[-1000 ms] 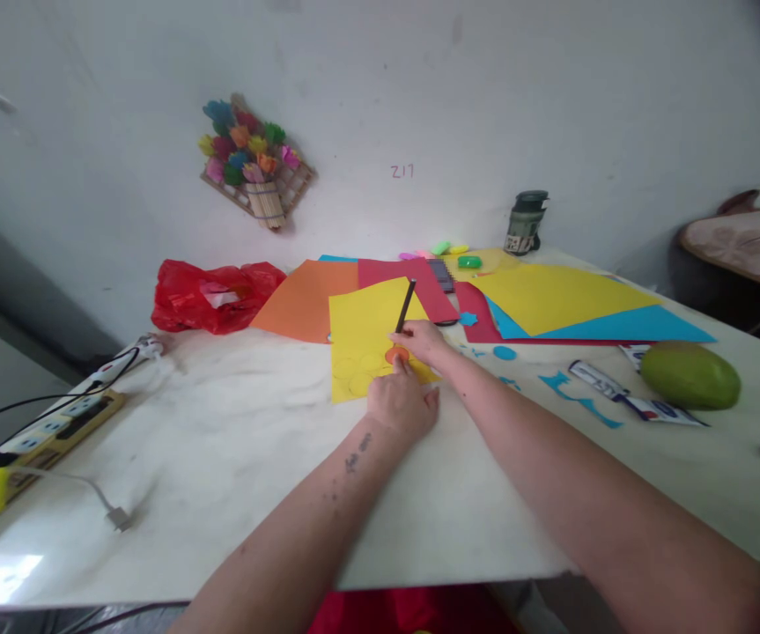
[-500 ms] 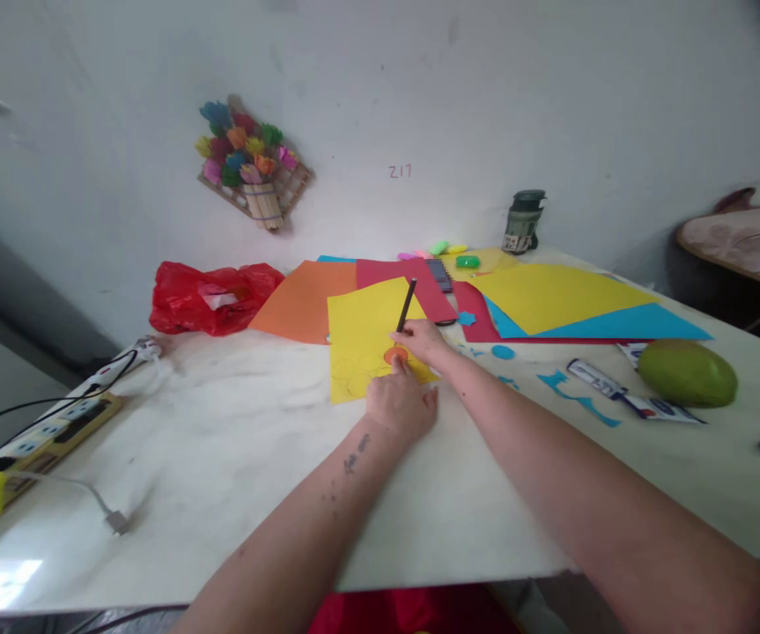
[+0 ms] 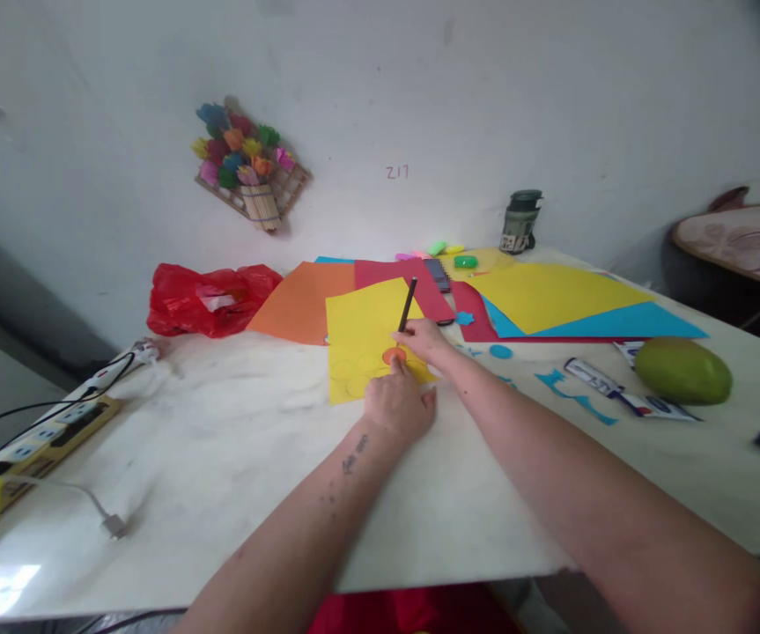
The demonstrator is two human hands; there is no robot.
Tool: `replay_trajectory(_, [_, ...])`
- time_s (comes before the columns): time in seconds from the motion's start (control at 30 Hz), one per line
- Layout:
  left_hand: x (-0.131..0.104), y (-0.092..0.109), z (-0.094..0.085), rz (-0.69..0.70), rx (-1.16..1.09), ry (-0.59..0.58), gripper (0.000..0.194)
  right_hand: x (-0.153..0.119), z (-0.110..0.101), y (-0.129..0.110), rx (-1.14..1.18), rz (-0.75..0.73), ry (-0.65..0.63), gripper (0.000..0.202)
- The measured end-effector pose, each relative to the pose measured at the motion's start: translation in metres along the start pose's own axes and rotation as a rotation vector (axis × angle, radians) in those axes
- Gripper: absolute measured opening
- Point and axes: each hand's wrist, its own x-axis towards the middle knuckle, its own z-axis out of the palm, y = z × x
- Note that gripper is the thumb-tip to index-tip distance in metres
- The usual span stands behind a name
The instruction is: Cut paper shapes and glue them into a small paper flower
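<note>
A sheet of yellow paper (image 3: 365, 321) lies on the table in front of me, with several faint round outlines drawn near its lower edge. My left hand (image 3: 398, 401) rests at that edge, index finger stretched out and pressing a small orange paper circle (image 3: 393, 356) onto the sheet; its thumb is apart and the other fingers are partly hidden. In my right hand (image 3: 423, 340) a dark pencil (image 3: 409, 304) is pinched, tilted, just beyond the circle. The pencil's lower tip is hidden by my fingers.
Orange paper (image 3: 293, 304), red paper (image 3: 386, 273) and a yellow sheet (image 3: 564, 295) over blue lie behind. Blue scraps (image 3: 578, 401), glue-like tubes (image 3: 594, 379) and a green mango-like fruit (image 3: 683, 372) sit right. Left are a red plastic bag (image 3: 181, 304) and power strip (image 3: 55, 440).
The view has shifted very slightly. Both hands, the pencil and the orange circle stay in nearly the same place on the yellow sheet.
</note>
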Motion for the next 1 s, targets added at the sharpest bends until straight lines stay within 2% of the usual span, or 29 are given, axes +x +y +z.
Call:
replay_trajectory(0.4, [-0.001, 0.001, -0.003, 0.008, -0.002, -0.013, 0.066, -0.002, -0.007, -0.002, -0.033, 0.002, -0.008, 0.019])
replay_trajectory(0.6, [-0.002, 0.0, -0.004, 0.02, 0.003, 0.03, 0.065, -0.002, -0.009, -0.001, 0.008, 0.012, -0.007, 0.021])
replay_trajectory(0.7, [-0.004, -0.002, -0.008, 0.051, 0.007, 0.081, 0.058, -0.001, -0.008, 0.003, 0.097, 0.022, 0.014, 0.021])
replay_trajectory(0.87, [0.0, -0.013, -0.011, 0.039, -0.027, 0.135, 0.032, 0.003, -0.002, 0.01, 0.279, 0.038, 0.033, 0.019])
replay_trajectory(1.0, [0.007, -0.029, -0.01, 0.015, -0.108, 0.201, 0.026, 0.004, -0.006, 0.009, 0.39, 0.036, 0.109, 0.024])
